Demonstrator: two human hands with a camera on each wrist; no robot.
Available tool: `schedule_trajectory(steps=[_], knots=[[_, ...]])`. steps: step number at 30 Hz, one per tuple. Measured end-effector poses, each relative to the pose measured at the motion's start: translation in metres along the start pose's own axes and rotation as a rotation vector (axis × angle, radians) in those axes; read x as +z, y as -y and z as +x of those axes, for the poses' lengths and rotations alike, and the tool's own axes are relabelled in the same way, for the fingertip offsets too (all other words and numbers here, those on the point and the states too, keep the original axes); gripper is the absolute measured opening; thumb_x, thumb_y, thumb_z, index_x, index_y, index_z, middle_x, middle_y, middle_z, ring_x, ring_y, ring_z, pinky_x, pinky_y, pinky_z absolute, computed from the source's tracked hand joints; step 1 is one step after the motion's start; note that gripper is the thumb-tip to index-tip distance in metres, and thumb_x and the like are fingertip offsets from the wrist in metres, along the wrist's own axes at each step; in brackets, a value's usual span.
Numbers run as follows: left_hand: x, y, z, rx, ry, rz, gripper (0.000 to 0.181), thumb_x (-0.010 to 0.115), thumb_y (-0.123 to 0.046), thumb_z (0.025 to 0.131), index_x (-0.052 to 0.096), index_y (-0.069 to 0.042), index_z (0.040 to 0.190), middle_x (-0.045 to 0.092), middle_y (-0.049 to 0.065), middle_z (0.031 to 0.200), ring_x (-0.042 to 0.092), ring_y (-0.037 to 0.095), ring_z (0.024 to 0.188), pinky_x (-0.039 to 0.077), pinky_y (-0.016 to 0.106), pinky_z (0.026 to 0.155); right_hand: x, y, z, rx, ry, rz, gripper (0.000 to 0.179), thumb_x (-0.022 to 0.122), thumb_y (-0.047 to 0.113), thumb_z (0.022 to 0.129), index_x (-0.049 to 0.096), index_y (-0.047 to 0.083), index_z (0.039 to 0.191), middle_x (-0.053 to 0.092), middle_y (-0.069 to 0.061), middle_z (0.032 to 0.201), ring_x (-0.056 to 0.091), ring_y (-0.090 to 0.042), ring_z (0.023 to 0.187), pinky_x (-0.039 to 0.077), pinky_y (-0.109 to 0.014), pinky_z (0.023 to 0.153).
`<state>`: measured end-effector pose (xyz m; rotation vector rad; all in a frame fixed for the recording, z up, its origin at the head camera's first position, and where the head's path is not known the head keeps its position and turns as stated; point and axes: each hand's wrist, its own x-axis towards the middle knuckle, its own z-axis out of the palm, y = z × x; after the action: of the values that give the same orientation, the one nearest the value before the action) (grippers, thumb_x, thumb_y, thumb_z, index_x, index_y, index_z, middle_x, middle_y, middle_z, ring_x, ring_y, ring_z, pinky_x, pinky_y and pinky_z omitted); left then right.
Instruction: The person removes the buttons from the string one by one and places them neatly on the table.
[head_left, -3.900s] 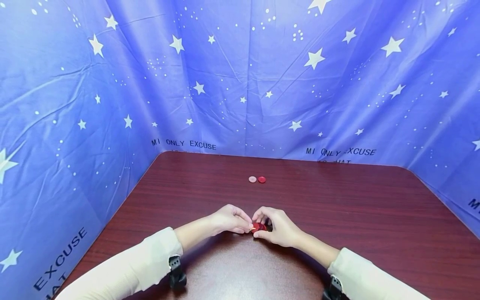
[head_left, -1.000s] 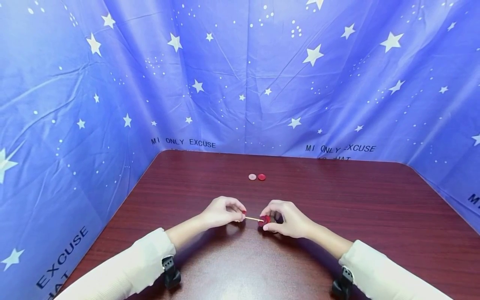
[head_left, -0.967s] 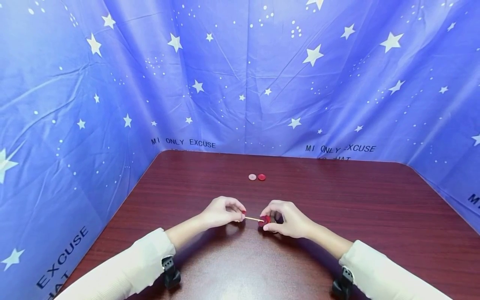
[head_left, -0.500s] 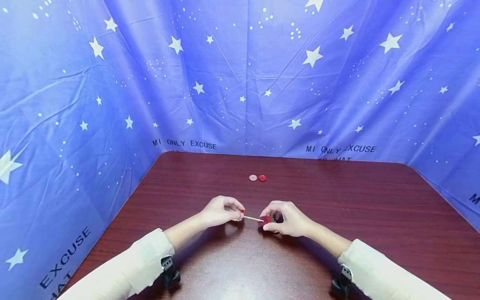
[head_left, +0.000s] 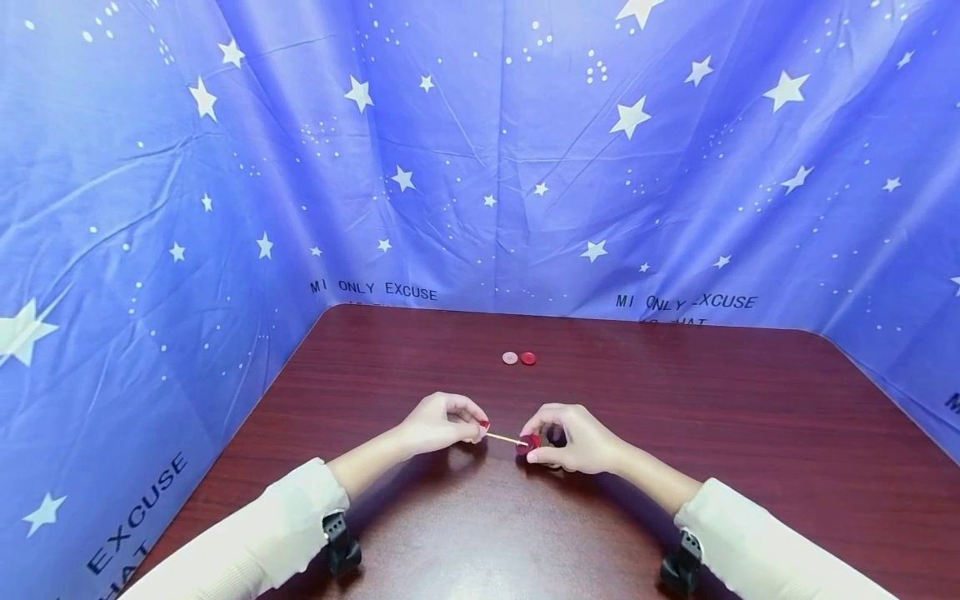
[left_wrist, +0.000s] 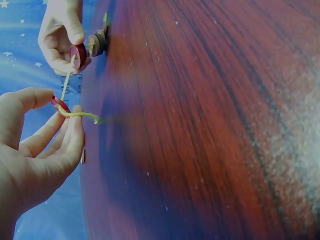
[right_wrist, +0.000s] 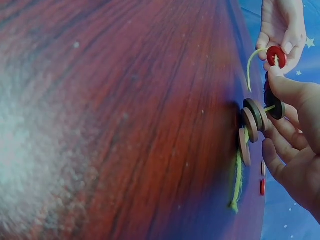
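My left hand [head_left: 442, 425] pinches a red button [left_wrist: 60, 103] between thumb and fingers. A yellow string [left_wrist: 66, 86] passes through it, its free end [left_wrist: 85, 115] curling out past my fingers. The string stretches across to my right hand [head_left: 577, 437], which grips a dark red button [left_wrist: 77, 56] threaded on the same string. Below my right fingers, several brown and dark buttons [right_wrist: 251, 122] hang on the string, seen in the right wrist view. A knotted yellow tail [right_wrist: 236, 192] trails under them.
A pink button [head_left: 510, 358] and a red button [head_left: 528, 358] lie side by side on the dark wooden table [head_left: 675, 392], beyond my hands. A blue star-patterned curtain [head_left: 495, 150] stands around the table's back and sides.
Earlier my hands were close together at the buttons. They have since drawn apart, with the string stretched between them and the red button in my left fingers. Over the last second they barely move.
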<state>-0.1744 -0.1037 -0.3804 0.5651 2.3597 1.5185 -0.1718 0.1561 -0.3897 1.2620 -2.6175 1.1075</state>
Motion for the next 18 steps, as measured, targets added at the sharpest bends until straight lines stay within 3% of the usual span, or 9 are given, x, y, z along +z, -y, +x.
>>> schedule_trajectory(steps=[6, 12, 18], knots=[[-0.0024, 0.0023, 0.0008, -0.008, 0.017, -0.059, 0.019, 0.066, -0.005, 0.082, 0.068, 0.006, 0.097, 0.071, 0.013, 0.081, 0.062, 0.007, 0.068, 0.057, 0.023, 0.068, 0.0001, -0.0024, -0.0006, -0.010, 0.002, 0.013, 0.022, 0.080, 0.017, 0.078, 0.071, 0.012, 0.097, 0.067, 0.002, 0.079, 0.051, -0.001, 0.063, 0.050, -0.022, 0.057], [-0.0062, 0.0046, 0.0027, -0.054, 0.020, -0.087, 0.023, 0.068, -0.006, 0.082, 0.066, 0.009, 0.099, 0.072, 0.008, 0.080, 0.063, 0.006, 0.069, 0.058, 0.024, 0.070, -0.0019, -0.0029, -0.0007, -0.021, -0.005, 0.010, 0.022, 0.079, 0.017, 0.078, 0.071, 0.011, 0.097, 0.067, 0.002, 0.079, 0.053, -0.003, 0.063, 0.050, -0.024, 0.056], [-0.0095, 0.0078, 0.0031, -0.070, 0.038, -0.102, 0.024, 0.065, -0.005, 0.083, 0.065, 0.009, 0.103, 0.072, 0.018, 0.090, 0.066, 0.007, 0.073, 0.060, 0.027, 0.074, -0.0015, -0.0036, -0.0008, -0.017, -0.005, 0.016, 0.022, 0.079, 0.016, 0.078, 0.070, 0.011, 0.097, 0.067, 0.001, 0.078, 0.053, -0.004, 0.063, 0.050, -0.024, 0.056]])
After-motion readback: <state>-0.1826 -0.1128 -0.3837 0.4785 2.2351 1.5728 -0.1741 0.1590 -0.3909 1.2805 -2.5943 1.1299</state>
